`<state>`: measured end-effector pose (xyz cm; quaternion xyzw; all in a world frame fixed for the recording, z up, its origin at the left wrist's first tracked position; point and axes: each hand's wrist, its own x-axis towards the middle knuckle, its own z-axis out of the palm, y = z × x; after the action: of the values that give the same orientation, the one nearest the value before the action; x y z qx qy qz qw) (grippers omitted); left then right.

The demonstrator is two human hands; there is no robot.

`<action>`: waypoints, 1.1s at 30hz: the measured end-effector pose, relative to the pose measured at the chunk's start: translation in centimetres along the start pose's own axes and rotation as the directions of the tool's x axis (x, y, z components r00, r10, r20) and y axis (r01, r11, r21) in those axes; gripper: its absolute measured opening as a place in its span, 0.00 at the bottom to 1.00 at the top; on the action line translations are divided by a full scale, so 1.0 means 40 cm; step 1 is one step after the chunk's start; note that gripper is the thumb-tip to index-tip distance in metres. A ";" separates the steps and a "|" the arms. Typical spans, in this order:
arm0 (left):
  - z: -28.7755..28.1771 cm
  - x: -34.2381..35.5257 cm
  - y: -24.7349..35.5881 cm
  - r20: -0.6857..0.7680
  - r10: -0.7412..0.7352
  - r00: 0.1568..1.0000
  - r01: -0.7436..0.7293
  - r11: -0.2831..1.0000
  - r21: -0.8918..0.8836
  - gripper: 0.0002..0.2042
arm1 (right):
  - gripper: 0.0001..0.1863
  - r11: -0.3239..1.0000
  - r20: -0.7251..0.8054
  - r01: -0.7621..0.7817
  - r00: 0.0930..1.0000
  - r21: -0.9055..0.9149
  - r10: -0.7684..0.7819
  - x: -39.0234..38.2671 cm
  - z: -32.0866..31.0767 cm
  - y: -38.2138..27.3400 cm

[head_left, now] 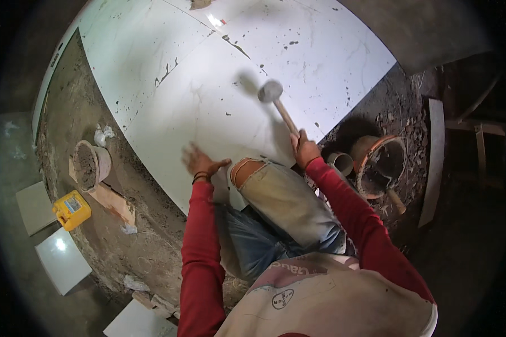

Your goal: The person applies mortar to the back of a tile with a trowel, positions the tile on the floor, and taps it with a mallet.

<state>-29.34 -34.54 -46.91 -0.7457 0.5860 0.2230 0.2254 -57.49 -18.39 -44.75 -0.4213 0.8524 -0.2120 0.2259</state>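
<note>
My right hand (305, 149) grips the wooden handle of a mallet (271, 91), whose greyish head is held out over large white floor tiles (202, 121). A shadow of the mallet falls on the tile; whether the head touches the surface I cannot tell. My left hand (199, 162), its fingers spread and a little blurred, is low over the near tile beside my knee and holds nothing. Dark specks and smears of dirt lie on the tiles, along with thin joint lines.
Rough soil borders the tiles. Leftward are a mortar-crusted bucket (90, 165), a yellow jerrycan (72, 210) and loose white tiles (63, 260). At the right stand an orange-rimmed bucket (371, 147), a pipe-like cylinder (341, 163) and a long pale strip (434, 163).
</note>
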 end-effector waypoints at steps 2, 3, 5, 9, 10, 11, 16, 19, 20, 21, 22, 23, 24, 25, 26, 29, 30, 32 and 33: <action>-0.028 0.038 0.035 -0.129 0.586 0.800 -0.567 0.809 0.155 0.74 | 0.15 0.984 0.001 0.092 0.996 0.153 -0.093 0.008 -0.095 -0.128; -0.021 0.018 0.095 -0.179 0.584 0.792 -0.569 0.812 0.130 0.73 | 0.15 0.949 -0.004 0.145 0.989 0.281 -0.150 -0.004 -0.130 -0.165; -0.017 -0.064 0.228 -0.205 0.605 0.769 -0.597 0.795 0.109 0.72 | 0.14 0.947 -0.060 0.144 0.989 0.288 -0.132 -0.019 -0.124 -0.158; -0.031 -0.121 0.306 -0.057 0.513 0.857 -0.506 0.857 0.098 0.73 | 0.15 0.987 -0.023 0.056 0.998 0.151 -0.053 -0.029 -0.029 -0.028; -0.035 -0.121 0.309 -0.023 0.500 0.866 -0.495 0.862 0.108 0.73 | 0.15 0.992 0.017 0.016 1.000 0.126 -0.018 -0.027 -0.035 -0.027; -0.044 -0.115 0.307 0.006 0.482 0.876 -0.479 0.870 0.119 0.73 | 0.15 0.994 0.058 -0.018 0.998 0.104 0.012 -0.020 -0.059 -0.063; -0.046 -0.130 0.318 -0.013 0.502 0.865 -0.495 0.856 0.146 0.72 | 0.15 0.938 -0.180 0.130 0.981 0.323 -0.074 -0.068 -0.073 -0.023; -0.034 -0.130 0.335 0.013 0.515 0.857 -0.509 0.843 0.174 0.73 | 0.15 0.992 0.128 -0.120 0.984 -0.024 0.123 -0.061 -0.025 0.085; -0.045 -0.118 0.319 0.006 0.490 0.872 -0.483 0.857 0.176 0.73 | 0.16 0.999 0.058 -0.013 0.998 0.041 0.010 -0.052 -0.057 0.041; -0.055 -0.109 0.305 -0.001 0.465 0.885 -0.457 0.871 0.178 0.72 | 0.16 0.999 0.066 -0.006 0.998 0.049 0.003 -0.051 -0.091 -0.007; -0.052 -0.103 0.300 0.001 0.456 0.890 -0.449 0.875 0.180 0.72 | 0.17 0.981 0.004 0.063 0.998 0.185 -0.064 -0.059 -0.133 -0.048; -0.048 -0.102 0.299 -0.024 0.481 0.877 -0.469 0.865 0.178 0.72 | 0.18 0.942 -0.068 0.121 0.992 0.313 -0.105 -0.079 -0.154 -0.065; -0.042 -0.105 0.292 -0.049 0.503 0.863 -0.488 0.855 0.177 0.72 | 0.18 0.938 -0.085 0.120 0.992 0.324 -0.097 -0.096 -0.144 -0.049; -0.045 -0.113 0.307 -0.048 0.519 0.853 -0.504 0.845 0.179 0.72 | 0.18 0.941 -0.099 0.114 0.991 0.319 -0.087 -0.104 -0.126 -0.007; -0.047 -0.129 0.322 -0.017 0.512 0.859 -0.502 0.847 0.176 0.72 | 0.18 0.979 -0.022 0.027 0.999 0.202 -0.023 -0.115 -0.091 0.053; -0.056 -0.135 0.330 0.009 0.492 0.871 -0.486 0.857 0.174 0.72 | 0.17 0.993 0.125 -0.100 0.986 -0.068 0.108 -0.111 -0.045 0.099; -0.060 -0.122 0.312 0.011 0.471 0.882 -0.466 0.867 0.176 0.72 | 0.18 0.996 0.076 -0.053 0.996 0.072 0.047 -0.117 -0.080 0.045; -0.055 -0.113 0.304 -0.010 0.474 0.881 -0.467 0.871 0.155 0.71 | 0.18 0.960 -0.017 0.042 0.999 0.277 -0.039 -0.125 -0.151 -0.010; -0.048 -0.114 0.299 -0.029 0.499 0.866 -0.490 0.860 0.140 0.71 | 0.19 0.936 -0.067 0.078 0.996 0.344 -0.058 -0.133 -0.162 -0.015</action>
<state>-41.85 -34.69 -43.54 -0.5612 0.7777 0.2113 0.1889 -57.90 -13.29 -38.10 -0.3981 0.7927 -0.3778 0.2653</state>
